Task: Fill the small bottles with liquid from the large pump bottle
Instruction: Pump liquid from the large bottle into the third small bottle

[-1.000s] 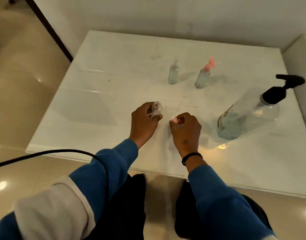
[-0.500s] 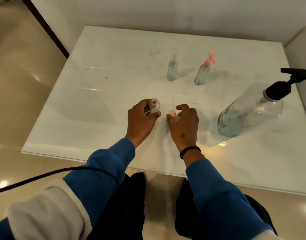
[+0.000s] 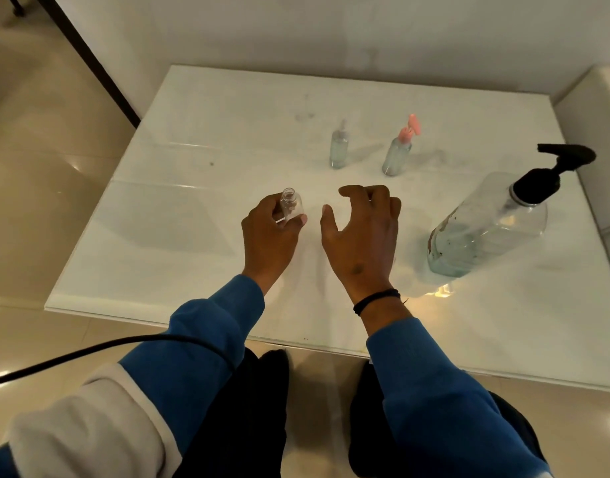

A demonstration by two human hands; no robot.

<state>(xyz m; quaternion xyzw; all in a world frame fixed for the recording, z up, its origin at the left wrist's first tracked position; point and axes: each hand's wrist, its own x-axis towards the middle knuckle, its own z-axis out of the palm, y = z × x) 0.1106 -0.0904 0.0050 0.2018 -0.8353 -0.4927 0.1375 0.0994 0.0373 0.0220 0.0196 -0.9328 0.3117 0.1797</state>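
My left hand (image 3: 270,232) grips a small clear bottle (image 3: 291,205) with an open neck, upright on the white table (image 3: 193,208). Just to its right, my right hand (image 3: 364,232) hovers with fingers loosely spread and nothing visible in it. The pink cap it held earlier is out of sight. A large clear pump bottle (image 3: 489,225) with a black pump head stands at the right, with a little liquid at its bottom. Farther back stand a small bottle with a clear top (image 3: 338,148) and a small bottle with a pink spray top (image 3: 398,151).
A wall runs behind the table, and a pale ledge (image 3: 603,139) borders its right side. A black cable (image 3: 89,351) crosses my left sleeve. The table's near edge is just above my knees. Shiny floor tiles lie to the left.
My right hand let go of the small pink cap, opened its fingers and lifted a little to the right. The left hand kept its hold on the open bottle.
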